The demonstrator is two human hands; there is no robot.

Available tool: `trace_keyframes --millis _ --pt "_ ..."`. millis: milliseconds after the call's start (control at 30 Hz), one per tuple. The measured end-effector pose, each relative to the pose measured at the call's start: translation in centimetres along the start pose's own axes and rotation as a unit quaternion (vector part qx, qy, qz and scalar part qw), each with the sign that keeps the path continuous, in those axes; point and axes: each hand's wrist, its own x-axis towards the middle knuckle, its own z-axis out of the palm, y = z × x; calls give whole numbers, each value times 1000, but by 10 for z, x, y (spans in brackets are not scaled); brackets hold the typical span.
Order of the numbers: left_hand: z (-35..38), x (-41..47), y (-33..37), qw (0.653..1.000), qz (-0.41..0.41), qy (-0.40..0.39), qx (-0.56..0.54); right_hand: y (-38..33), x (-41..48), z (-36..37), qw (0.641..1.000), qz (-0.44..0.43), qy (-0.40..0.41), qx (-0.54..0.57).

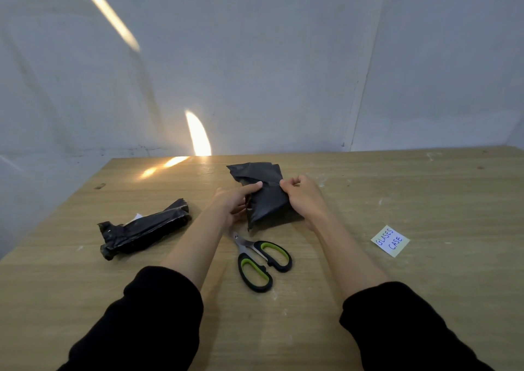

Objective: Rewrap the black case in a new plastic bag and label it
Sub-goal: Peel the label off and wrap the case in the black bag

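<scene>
A black plastic bag (265, 195) lies bulging on the wooden table (397, 200) in the middle of the view; the black case itself is hidden inside it. My left hand (234, 200) presses on the bag's left side, index finger stretched over the top. My right hand (302, 195) pinches the bag's right edge between thumb and fingers. A pale sticky label (390, 241) reading "GLASSES CASE" lies flat to the right, apart from both hands. A crumpled black wrapper (144, 229) with a bit of white paper showing lies at the left.
Scissors (261, 260) with black and green handles lie shut just in front of the bag, between my forearms. A grey wall (255, 73) rises behind the table's far edge. The table's left edge runs diagonally at the left.
</scene>
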Motion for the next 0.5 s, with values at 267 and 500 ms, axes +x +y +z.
trace_keyframes --millis 267,500 --pt "4 -1 -3 996 59 -49 -39 -2 -2 -5 1000 -23 0 12" --pt "10 -8 -8 987 28 -55 -151 -8 -3 -10 999 -33 3 15"
